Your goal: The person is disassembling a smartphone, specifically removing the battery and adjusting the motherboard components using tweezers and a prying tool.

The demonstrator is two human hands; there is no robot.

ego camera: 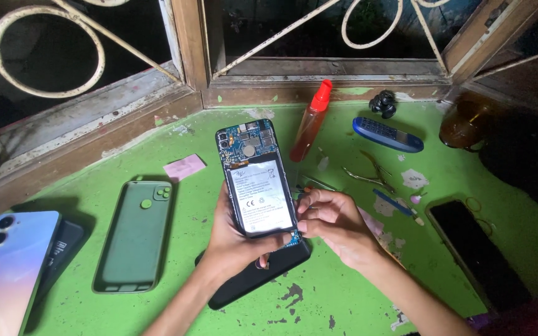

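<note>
My left hand grips an opened smartphone from underneath, back side up, with its blue circuit board and white-labelled battery exposed. My right hand holds the phone's lower right edge, fingers curled against the side. Beneath both hands lies a black back cover on the green table.
A green phone case lies to the left, beside a pale iridescent phone. A red-capped bottle, a blue keypad phone, metal tweezers, a brown mug and a dark-screened phone lie to the right. Window grilles stand behind.
</note>
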